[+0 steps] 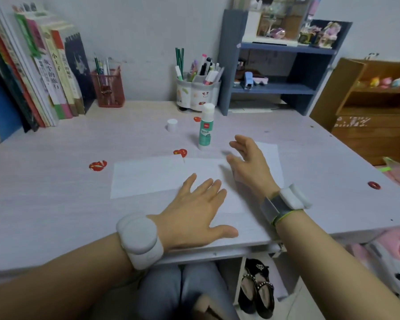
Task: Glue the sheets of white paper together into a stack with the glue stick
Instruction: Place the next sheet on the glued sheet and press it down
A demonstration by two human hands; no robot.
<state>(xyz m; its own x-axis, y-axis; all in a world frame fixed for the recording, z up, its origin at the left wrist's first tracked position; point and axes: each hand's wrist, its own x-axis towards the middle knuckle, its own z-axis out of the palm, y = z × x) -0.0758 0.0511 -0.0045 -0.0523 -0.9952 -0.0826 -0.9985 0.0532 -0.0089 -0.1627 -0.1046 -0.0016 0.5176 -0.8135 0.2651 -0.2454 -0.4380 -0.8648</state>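
Note:
White paper sheets [153,176] lie flat on the pale desk [56,204], one to the left and another reaching right under my right hand. A green-and-white glue stick [205,128] stands upright and uncapped just beyond the sheets; its white cap [172,125] stands to its left. My left hand [194,211] lies flat, fingers spread, on the near edge of the paper. My right hand [249,165] hovers over the right sheet with fingers relaxed and slightly apart, holding nothing, a short way in front and right of the glue stick.
Several small red stickers [98,165] dot the desk. Books [51,77] lean at the back left, a red mesh pen holder [107,88] and a white pen cup [198,88] stand at the back. A blue shelf [282,65] stands at the back right.

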